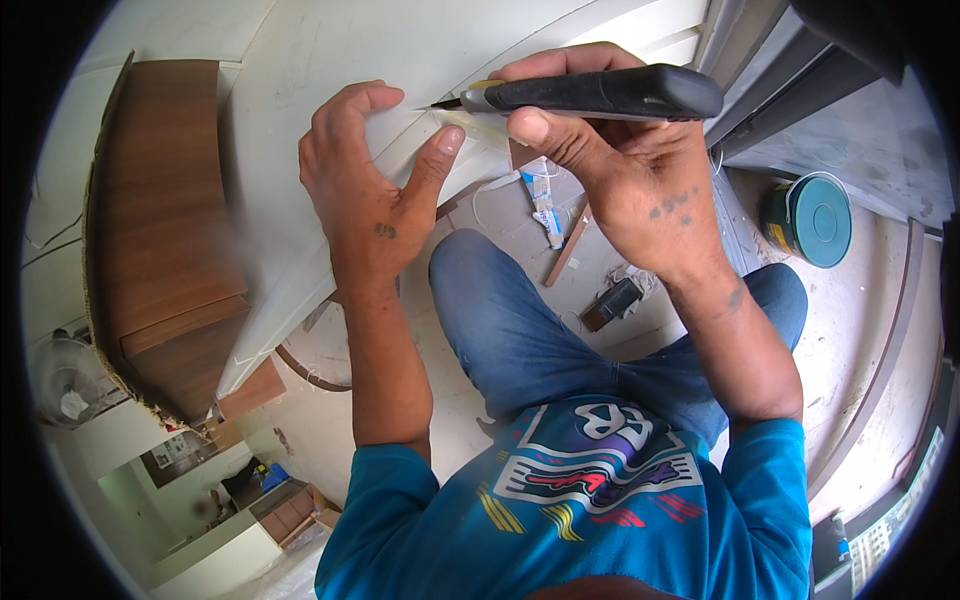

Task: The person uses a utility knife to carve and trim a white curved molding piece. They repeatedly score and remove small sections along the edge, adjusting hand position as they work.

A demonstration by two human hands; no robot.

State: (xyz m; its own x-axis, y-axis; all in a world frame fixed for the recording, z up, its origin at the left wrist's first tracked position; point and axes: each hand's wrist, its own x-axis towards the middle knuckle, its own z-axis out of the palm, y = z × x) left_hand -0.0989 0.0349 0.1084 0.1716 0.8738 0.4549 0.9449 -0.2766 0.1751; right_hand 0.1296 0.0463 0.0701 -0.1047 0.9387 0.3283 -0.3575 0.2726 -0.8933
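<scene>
One knife (610,92), far side, clamped in right hand (645,185), blade (447,104) tip pointing left at white board (275,190). Left hand (365,190) at board, just left of tip, thumb and index apart. Green bucket (822,220) far right.

I count one left hand (365,195), one right hand (645,185) and one cutter (605,93) at upper centre, one green bucket (822,222) at right

Soft, bright light is washing the white panel (290,120) pale and glaring along the right edge of the floor (840,335). Haze is blurring the panel's left edge. Fisheye distortion is bending the brown board (170,190); black is swallowing the view's corners.
</scene>
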